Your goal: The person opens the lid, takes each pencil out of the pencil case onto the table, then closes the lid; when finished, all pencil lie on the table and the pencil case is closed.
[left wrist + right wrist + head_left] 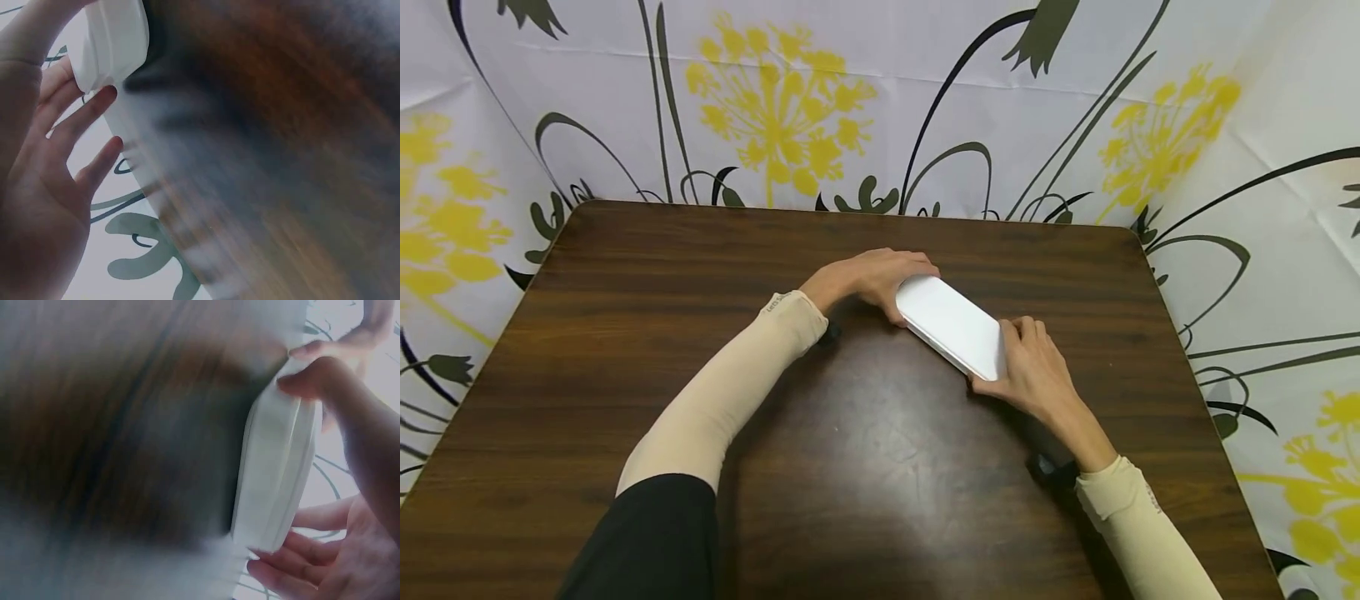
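Observation:
A white, flat rectangular box [951, 325] with rounded corners lies at a slant over the table, its long side running from far left to near right. My left hand [886, 283] grips its far-left end, thumb on the near side and fingers round the far side. At the opposite end my right hand [1033, 367] holds it the same way. Seen from the right wrist, the box's side [272, 469] shows a seam along its length, and its lower edge sits close over the tabletop. The left wrist view catches one end of the box [115, 44] by the fingertips [107, 94].
The dark brown wooden table [625, 375] has its far edge beyond both hands. Behind and beside it hangs a white cloth [925, 50] printed with yellow flowers and dark stems. Cream sleeves [722, 383] cover both forearms, with a black sleeve [647, 542] at the left.

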The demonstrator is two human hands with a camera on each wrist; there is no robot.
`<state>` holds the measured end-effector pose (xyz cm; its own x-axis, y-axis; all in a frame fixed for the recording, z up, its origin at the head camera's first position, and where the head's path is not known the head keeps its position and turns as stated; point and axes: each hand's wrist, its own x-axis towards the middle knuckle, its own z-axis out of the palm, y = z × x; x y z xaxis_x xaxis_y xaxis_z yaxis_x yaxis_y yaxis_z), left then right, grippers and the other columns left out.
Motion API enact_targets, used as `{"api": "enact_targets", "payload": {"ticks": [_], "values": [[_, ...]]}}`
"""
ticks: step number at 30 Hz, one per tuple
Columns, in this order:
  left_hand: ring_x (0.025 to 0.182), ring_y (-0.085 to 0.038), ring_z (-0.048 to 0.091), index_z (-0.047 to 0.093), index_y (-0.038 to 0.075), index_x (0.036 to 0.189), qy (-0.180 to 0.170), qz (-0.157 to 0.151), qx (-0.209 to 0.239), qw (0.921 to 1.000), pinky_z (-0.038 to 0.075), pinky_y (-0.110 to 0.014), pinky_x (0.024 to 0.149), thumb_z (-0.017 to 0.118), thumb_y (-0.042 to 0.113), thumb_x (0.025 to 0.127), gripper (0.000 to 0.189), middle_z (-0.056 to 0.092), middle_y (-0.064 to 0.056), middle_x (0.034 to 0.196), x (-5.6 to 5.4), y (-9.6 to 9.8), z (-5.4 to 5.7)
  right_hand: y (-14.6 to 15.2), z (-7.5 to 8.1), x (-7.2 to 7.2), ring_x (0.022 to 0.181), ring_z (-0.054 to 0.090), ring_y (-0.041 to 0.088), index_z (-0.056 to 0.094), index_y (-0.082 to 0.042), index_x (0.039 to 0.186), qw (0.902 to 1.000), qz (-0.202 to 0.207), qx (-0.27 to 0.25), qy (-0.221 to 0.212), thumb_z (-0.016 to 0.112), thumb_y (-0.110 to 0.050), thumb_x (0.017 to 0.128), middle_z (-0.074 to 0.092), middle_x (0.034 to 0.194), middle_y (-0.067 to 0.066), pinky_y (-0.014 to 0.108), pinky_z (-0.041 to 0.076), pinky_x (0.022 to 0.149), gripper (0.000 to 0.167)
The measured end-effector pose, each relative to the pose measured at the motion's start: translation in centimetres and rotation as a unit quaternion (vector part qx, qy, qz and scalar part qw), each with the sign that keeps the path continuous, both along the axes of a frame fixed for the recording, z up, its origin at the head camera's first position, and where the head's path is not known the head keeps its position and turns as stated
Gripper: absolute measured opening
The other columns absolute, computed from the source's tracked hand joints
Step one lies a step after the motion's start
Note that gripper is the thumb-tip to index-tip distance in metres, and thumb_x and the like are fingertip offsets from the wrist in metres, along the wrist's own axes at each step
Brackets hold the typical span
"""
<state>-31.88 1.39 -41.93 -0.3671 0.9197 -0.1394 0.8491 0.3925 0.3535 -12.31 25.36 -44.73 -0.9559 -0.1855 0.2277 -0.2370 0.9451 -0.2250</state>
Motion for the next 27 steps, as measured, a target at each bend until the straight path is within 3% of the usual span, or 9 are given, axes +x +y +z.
{"api": "enact_targets", "payload": {"ticks": [8, 12, 15, 18, 22, 27], "values": [[0.115, -0.014, 0.048, 0.045, 0.017, 0.146, -0.033, 0.011, -0.007, 0.9994, 0.034, -0.039, 0.102, 0.086, 0.037, 0.070, 0.088, 0.047, 0.005, 0.138, 0.5, 0.1, -1.2, 0.5, -0.6, 0.6, 0.099, 0.048, 0.035, 0.055, 0.003, 0.134, 0.9961, -0.012, -0.051, -0.071, 0.082, -0.051, 0.068, 0.052, 0.115, 0.022, 0.048, 0.049, 0.071, 0.089], [0.123, -0.016, 0.046, 0.039, 0.016, 0.151, -0.046, 0.017, -0.008, 0.9988, 0.031, -0.039, 0.106, 0.088, 0.041, 0.069, 0.098, 0.044, 0.001, 0.144, 0.6, -0.2, -1.4, 0.6, -0.8, 1.2, 0.105, 0.048, 0.037, 0.048, 0.005, 0.140, 0.9962, 0.002, -0.051, -0.071, 0.080, -0.055, 0.073, 0.051, 0.123, 0.025, 0.050, 0.049, 0.076, 0.096], [0.138, -0.017, 0.033, 0.021, 0.014, 0.158, -0.092, 0.053, 0.014, 0.9942, 0.026, -0.037, 0.112, 0.088, 0.044, 0.071, 0.114, 0.031, -0.002, 0.156, 1.0, -1.0, -1.0, 1.1, -1.0, 2.2, 0.112, 0.045, 0.039, 0.037, 0.003, 0.148, 0.9979, 0.025, -0.048, -0.036, 0.081, -0.056, 0.073, 0.045, 0.134, 0.026, 0.052, 0.047, 0.083, 0.105], [0.145, -0.019, 0.021, 0.012, 0.008, 0.158, -0.131, 0.099, 0.037, 0.9857, 0.021, -0.035, 0.115, 0.081, 0.046, 0.079, 0.112, 0.021, -0.006, 0.161, 1.6, -2.5, -0.2, 1.9, -0.9, 3.6, 0.116, 0.045, 0.040, 0.038, 0.000, 0.147, 0.9970, 0.056, -0.047, 0.027, 0.084, -0.047, 0.072, 0.043, 0.137, 0.024, 0.054, 0.047, 0.085, 0.100], [0.143, -0.024, 0.027, 0.028, 0.001, 0.154, -0.122, 0.122, 0.032, 0.9844, 0.023, -0.037, 0.114, 0.065, 0.042, 0.095, 0.080, 0.031, -0.013, 0.156, 2.3, -4.2, 0.4, 2.7, -0.1, 4.6, 0.108, 0.053, 0.035, 0.057, 0.001, 0.127, 0.9880, 0.089, -0.037, 0.121, 0.085, -0.029, 0.072, 0.053, 0.123, 0.019, 0.051, 0.051, 0.074, 0.068], [0.142, -0.026, 0.031, 0.042, 0.001, 0.148, -0.109, 0.146, 0.064, 0.9812, 0.025, -0.037, 0.114, 0.055, 0.029, 0.102, 0.055, 0.041, -0.014, 0.150, 2.8, -4.7, -1.0, 2.0, 0.5, 4.4, 0.093, 0.060, 0.028, 0.064, -0.002, 0.105, 0.9759, 0.138, -0.011, 0.169, 0.081, -0.015, 0.076, 0.060, 0.105, 0.011, 0.045, 0.054, 0.068, 0.036]]}}
